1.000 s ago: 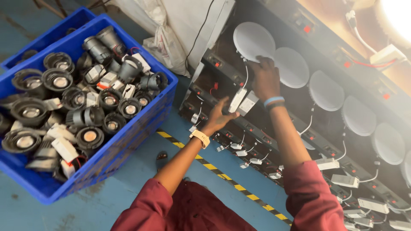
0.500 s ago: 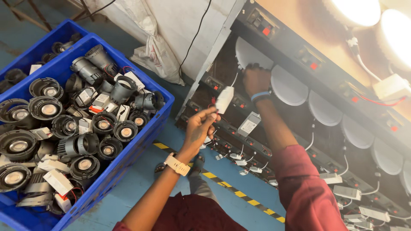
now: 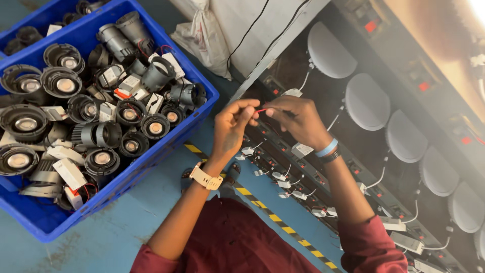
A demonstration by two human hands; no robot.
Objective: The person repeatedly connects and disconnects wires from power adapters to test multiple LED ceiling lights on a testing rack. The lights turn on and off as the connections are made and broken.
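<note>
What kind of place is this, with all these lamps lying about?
Probably a workshop where light fittings are assembled or tested. A blue crate holds many spotlight housings, a dark rack carries a row of round white lamps, and the left hand and right hand pinch a thin red wire.

Blue floor (image 3: 126, 222), yellow-black hazard stripe (image 3: 252, 199), bright glare.

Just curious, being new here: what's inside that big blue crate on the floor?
The blue crate is heaped with round black lamp housings and small white driver boxes with wires. The pile hides the crate's bottom.
</note>
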